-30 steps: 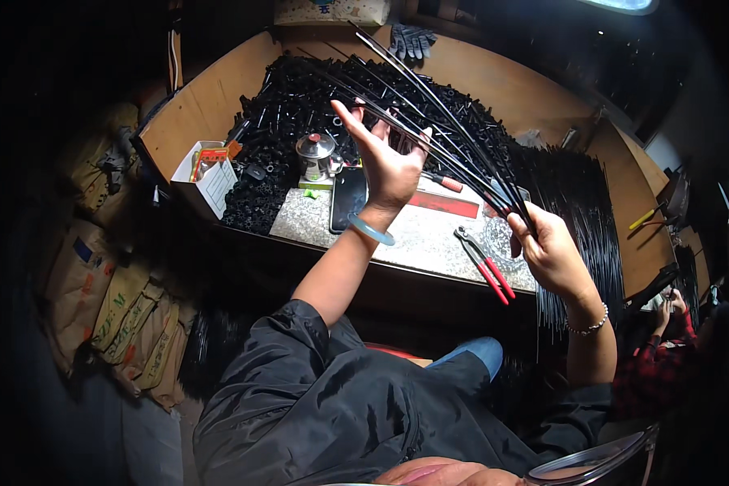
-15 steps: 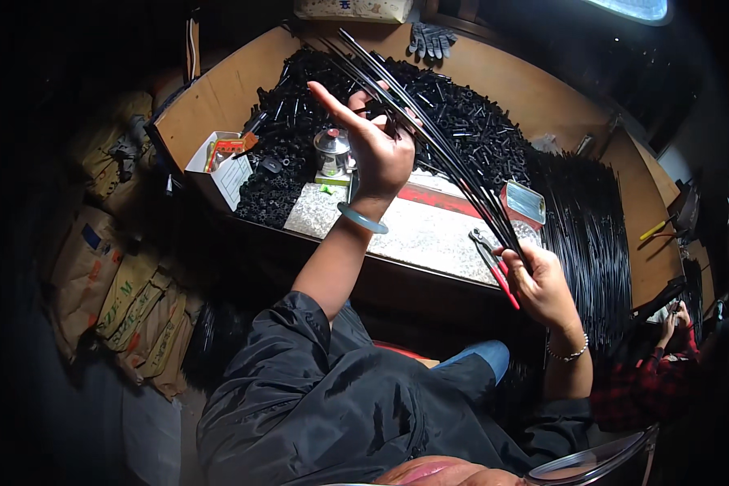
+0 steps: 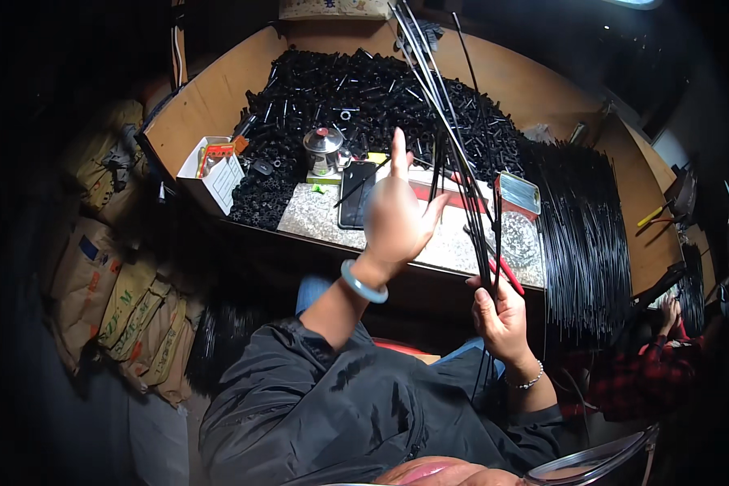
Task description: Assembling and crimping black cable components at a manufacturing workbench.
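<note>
A bundle of long thin black rods [image 3: 481, 243] rises from my right hand [image 3: 502, 320], whose fingers are closed round its lower part. The upper ends fan out toward the far side of the bench, and a few lower ends stick out below the hand. My left hand [image 3: 398, 217], partly smeared, is apart from the bundle, its index finger stretched out and thumb spread. Close by it, a dark phone [image 3: 355, 194] lies on the speckled work surface [image 3: 304, 212], with a thin black stick across it. Red-handled pliers [image 3: 508, 277] lie partly behind the rods.
Small black tubular parts [image 3: 356, 89] are heaped at the back. More black rods [image 3: 583, 235] lie stacked at right. A metal pot [image 3: 324, 144], a white box [image 3: 217, 182] and a rectangular tin [image 3: 517, 196] stand around the work surface. Another person's plaid sleeve [image 3: 660, 381] shows far right.
My left hand has come off the rods and moved down toward me, uncovering the phone. My right hand has moved left and nearer, and the bundle stands steeper with its ends spread.
</note>
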`<state>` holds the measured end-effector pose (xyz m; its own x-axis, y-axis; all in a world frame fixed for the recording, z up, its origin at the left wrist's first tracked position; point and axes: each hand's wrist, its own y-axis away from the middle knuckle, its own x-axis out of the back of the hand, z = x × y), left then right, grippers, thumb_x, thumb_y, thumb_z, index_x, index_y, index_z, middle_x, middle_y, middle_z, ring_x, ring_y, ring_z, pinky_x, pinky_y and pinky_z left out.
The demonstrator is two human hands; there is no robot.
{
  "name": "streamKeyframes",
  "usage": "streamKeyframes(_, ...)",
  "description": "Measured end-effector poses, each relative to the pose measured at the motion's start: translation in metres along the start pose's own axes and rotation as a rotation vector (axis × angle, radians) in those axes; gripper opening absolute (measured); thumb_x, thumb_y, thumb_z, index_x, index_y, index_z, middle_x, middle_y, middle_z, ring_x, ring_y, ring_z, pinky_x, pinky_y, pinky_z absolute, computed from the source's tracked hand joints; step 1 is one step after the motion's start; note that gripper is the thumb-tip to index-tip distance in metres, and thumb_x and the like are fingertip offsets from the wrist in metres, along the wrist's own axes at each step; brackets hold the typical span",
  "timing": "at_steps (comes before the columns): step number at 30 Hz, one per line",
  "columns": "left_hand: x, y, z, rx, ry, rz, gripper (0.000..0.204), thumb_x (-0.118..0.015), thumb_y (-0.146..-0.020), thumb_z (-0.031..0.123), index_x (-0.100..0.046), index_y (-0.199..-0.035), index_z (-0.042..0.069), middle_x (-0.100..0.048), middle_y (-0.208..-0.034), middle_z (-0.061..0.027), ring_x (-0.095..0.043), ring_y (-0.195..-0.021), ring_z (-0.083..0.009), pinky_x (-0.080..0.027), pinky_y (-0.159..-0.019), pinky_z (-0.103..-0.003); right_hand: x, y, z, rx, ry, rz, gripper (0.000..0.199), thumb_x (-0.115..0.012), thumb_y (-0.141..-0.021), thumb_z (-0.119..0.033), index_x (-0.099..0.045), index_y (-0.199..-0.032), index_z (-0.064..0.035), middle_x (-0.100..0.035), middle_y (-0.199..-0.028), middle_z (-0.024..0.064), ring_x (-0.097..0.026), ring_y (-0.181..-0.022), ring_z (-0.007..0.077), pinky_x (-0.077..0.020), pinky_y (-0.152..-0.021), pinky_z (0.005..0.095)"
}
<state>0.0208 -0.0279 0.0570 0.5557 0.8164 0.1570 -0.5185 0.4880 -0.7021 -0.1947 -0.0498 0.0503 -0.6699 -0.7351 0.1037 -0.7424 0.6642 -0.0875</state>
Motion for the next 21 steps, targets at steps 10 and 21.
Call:
streamKeyframes(10, 0.008, -0.052, -0.034, 0.130, 0.177, -0.146, 0.056, -0.076, -0.074, 0.014, -0.050, -0.120, -0.005, -0.064, -0.097, -0.0128, -0.062, -0.090, -0.0181, -0.049, -0.084, -0.029, 0.009, 0.010, -0.001, -0.013, 0.089, -0.178, 0.026, -0.052, -0.094, -0.014, -0.052, -0.113, 0.0031, -0.043, -0.063, -0.0072, -0.036, -0.052, 0.0000, -0.0282, -0.048, 0.0165)
streamKeyframes(21, 0.021, -0.071, -0.056, 0.254, 0.523, -0.080, 0.020, -0.050, -0.087, -0.006, -0.055, -0.104, 0.002, -0.060, -0.083, -0.0031, -0.063, -0.079, -0.0119, -0.050, -0.074, -0.023, 0.051, 0.043, 0.031, -0.168, -0.088, -0.117, 0.026, -0.049, -0.096, -0.021, -0.057, -0.103, 0.0029, -0.040, -0.056, -0.0079, -0.032, -0.044, 0.0001, -0.0251, -0.042, 0.0175)
